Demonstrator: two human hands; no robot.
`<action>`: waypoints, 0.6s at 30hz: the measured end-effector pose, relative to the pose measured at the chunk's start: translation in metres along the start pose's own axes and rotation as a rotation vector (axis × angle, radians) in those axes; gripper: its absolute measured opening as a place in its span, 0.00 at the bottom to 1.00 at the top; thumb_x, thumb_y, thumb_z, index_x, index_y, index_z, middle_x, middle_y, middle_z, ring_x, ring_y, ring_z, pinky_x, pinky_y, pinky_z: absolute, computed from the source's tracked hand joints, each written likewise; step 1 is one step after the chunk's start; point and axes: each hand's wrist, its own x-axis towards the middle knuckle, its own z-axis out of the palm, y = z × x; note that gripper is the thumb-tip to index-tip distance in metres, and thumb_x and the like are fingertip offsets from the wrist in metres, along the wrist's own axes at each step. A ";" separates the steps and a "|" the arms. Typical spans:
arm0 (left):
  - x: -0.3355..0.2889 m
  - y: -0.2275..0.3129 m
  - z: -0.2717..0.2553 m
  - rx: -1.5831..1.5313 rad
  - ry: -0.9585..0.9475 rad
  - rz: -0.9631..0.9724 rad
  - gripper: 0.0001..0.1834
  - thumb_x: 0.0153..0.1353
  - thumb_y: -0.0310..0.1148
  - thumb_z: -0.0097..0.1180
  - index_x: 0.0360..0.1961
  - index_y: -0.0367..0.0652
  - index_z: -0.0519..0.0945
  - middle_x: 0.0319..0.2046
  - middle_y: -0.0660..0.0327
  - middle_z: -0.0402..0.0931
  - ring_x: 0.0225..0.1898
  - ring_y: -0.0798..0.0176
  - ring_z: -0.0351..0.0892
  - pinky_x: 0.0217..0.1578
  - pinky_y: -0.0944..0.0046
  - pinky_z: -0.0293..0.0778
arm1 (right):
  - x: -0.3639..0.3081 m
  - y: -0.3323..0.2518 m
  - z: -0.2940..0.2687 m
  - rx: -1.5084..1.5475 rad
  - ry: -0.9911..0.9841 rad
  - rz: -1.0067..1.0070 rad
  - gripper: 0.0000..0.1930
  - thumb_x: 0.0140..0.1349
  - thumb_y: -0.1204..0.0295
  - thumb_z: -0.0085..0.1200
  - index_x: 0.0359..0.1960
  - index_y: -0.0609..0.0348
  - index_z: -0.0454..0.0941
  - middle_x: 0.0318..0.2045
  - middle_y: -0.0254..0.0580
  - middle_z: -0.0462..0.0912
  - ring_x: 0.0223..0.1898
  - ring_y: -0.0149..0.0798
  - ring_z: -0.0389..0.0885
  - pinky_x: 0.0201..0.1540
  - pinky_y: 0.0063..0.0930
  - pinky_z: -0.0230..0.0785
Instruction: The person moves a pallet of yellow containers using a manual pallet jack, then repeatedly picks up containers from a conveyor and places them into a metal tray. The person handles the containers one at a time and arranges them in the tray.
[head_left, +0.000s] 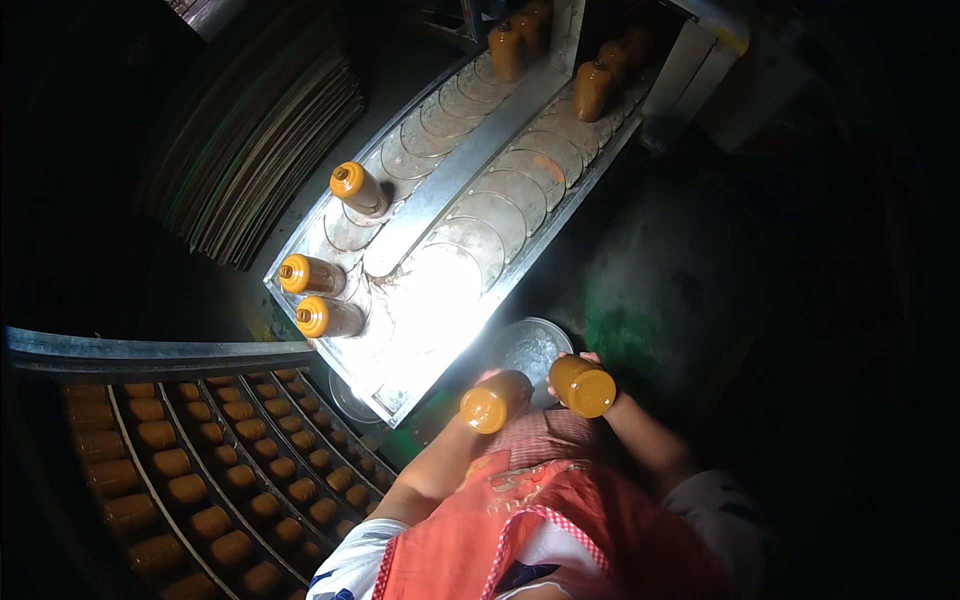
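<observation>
In my left hand (488, 376) is a glossy orange-brown bottle (492, 402), tilted with its round base toward me. My right hand (592, 357) grips a second bottle of the same colour (583, 387), also base toward me. Both hands are closed around them, and the bottles hide most of the fingers. The two bottles are apart, in front of my red apron (540, 485). Just beyond them sits a round metal basin (537, 345) with whitish, wet-looking contents.
A metal conveyor (430, 190) of overlapping round plates runs away from me. Three bottles stand on its near left side: one farther (358, 190), two nearer (310, 274) (328, 317). More bottles (593, 90) stand at its far end. Lower left, a rack (215, 480) holds many rows.
</observation>
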 end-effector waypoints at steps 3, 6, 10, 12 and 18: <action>0.010 0.027 -0.005 -1.099 0.031 -0.336 0.13 0.63 0.36 0.55 0.35 0.35 0.80 0.32 0.49 0.80 0.32 0.51 0.82 0.37 0.51 0.81 | 0.014 -0.018 -0.008 0.058 -0.097 0.037 0.28 0.64 0.48 0.50 0.64 0.40 0.73 0.69 0.63 0.61 0.68 0.73 0.60 0.63 0.75 0.59; 0.028 0.015 -0.024 -0.810 -0.059 -0.232 0.11 0.65 0.30 0.50 0.42 0.32 0.79 0.37 0.44 0.81 0.35 0.47 0.84 0.35 0.56 0.84 | 0.021 -0.031 -0.007 0.126 -0.113 0.038 0.28 0.64 0.48 0.50 0.64 0.40 0.73 0.69 0.63 0.60 0.68 0.73 0.60 0.62 0.74 0.59; 0.048 0.022 -0.019 -0.366 -0.029 -0.004 0.06 0.63 0.26 0.54 0.33 0.37 0.83 0.31 0.53 0.83 0.30 0.58 0.83 0.31 0.62 0.81 | 0.018 -0.065 -0.005 -0.053 0.064 -0.091 0.26 0.66 0.48 0.49 0.62 0.42 0.74 0.65 0.61 0.66 0.63 0.71 0.65 0.59 0.68 0.65; 0.061 0.031 -0.029 -0.559 0.240 -0.195 0.09 0.65 0.32 0.56 0.40 0.38 0.83 0.34 0.54 0.83 0.33 0.58 0.84 0.36 0.63 0.81 | 0.023 -0.086 0.040 -0.313 0.382 -0.337 0.25 0.67 0.50 0.48 0.61 0.45 0.74 0.60 0.57 0.71 0.59 0.61 0.71 0.58 0.58 0.69; 0.084 0.217 -0.082 -0.097 0.696 0.234 0.19 0.60 0.34 0.66 0.50 0.37 0.81 0.48 0.55 0.80 0.49 0.58 0.79 0.49 0.59 0.77 | 0.116 -0.181 0.262 -1.179 0.658 -1.188 0.19 0.60 0.73 0.60 0.55 0.53 0.81 0.47 0.39 0.80 0.50 0.38 0.78 0.55 0.29 0.70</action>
